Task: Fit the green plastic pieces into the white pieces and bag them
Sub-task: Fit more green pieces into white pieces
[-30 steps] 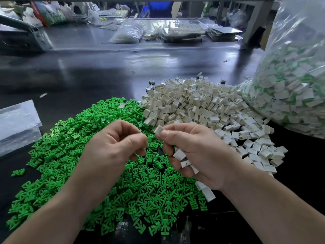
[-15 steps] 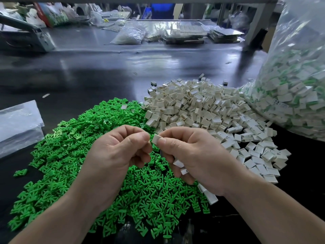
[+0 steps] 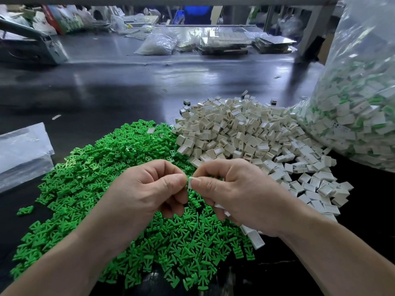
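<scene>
Left hand advanced — seemingly half-hiding white piece.

A single wide-angle view from the person's head looks forward and down. It sits close above the left hand and right hand, which fill mid-frame, with the dark surface receding beyond both hands.
</scene>
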Motion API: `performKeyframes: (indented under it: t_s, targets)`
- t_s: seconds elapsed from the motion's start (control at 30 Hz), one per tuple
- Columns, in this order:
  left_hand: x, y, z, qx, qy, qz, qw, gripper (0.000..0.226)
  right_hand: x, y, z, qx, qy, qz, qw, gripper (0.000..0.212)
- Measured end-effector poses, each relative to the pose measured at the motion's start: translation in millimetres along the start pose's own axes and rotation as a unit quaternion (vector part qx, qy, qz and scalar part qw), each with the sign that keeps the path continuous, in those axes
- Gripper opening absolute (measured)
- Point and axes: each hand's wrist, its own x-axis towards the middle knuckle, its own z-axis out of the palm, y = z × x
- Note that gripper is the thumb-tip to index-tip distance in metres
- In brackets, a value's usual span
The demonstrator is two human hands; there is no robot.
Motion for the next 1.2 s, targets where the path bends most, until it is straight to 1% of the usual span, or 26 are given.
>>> performKeyframes:
  t_s: [0.07, 0.17, 0.3, 0.37, 0.4, 0.47, 0.5, 0.53, 0.6, 0.67, 0.7, 0.8, 1.07, 1.2]
  targets:
    - [0, 1, -1, 0.004, -0.006, -0.007, 1.000, 0.014, 0, 1, 0, -0.004, -0.004, 0.008, 1.000, 0.021]
    - [0, 0, 0, -0.015, -0.005, -0.019, 1.000, 0.013, 0, 0, 2, 0.021, -0.004, 0.012, 1.000, 0.024]
    - [0, -1, 2, -0.066, -0.005, -0.013, 0.998, 0.015, 0, -2, 6, 0.060, 0.018, 0.001, 0.998, 0.024]
    - [-2, 1, 1, -0.075, 0.000, -0.002, 0.997, 0.026, -1, -4, 8, 0.096, 0.015, 0.004, 0.995, 0.023]
    - [-1, 1, 0, -0.068, 0.010, 0.009, 0.998, 0.033, -1, -5, 8, 0.119, 0.001, 0.008, 0.993, 0.022]
    - [1, 1, 1, -0.042, 0.045, 0.031, 0.998, 0.051, -3, -8, 8, 0.153, -0.044, 0.016, 0.987, 0.021]
    - [2, 0, 3, -0.044, 0.063, 0.032, 0.997, 0.060, -4, -9, 10, 0.151, -0.069, 0.020, 0.986, 0.020]
    - [1, 0, 6, -0.072, 0.072, 0.023, 0.995, 0.069, -5, -10, 12, 0.143, -0.090, 0.024, 0.985, 0.019]
    - [-2, 2, 16, -0.173, 0.031, -0.017, 0.984, 0.079, -7, -14, 21, 0.135, -0.112, 0.026, 0.984, 0.019]
    - [-5, 3, 27, -0.214, -0.022, -0.040, 0.976, 0.081, -8, -17, 30, 0.134, -0.107, 0.028, 0.985, 0.021]
    - [-6, 2, 29, -0.217, -0.029, -0.042, 0.975, 0.080, -8, -18, 34, 0.137, -0.100, 0.029, 0.985, 0.022]
    - [-7, 0, 32, -0.225, -0.004, -0.040, 0.974, 0.080, -8, -19, 38, 0.147, -0.083, 0.036, 0.985, 0.024]
    - [-11, 6, 35, -0.240, 0.011, -0.046, 0.970, 0.079, -12, -25, 43, 0.150, -0.079, 0.043, 0.985, 0.026]
    - [-9, 8, 36, -0.216, 0.024, -0.037, 0.975, 0.081, -10, -25, 40, 0.164, -0.076, 0.032, 0.983, 0.028]
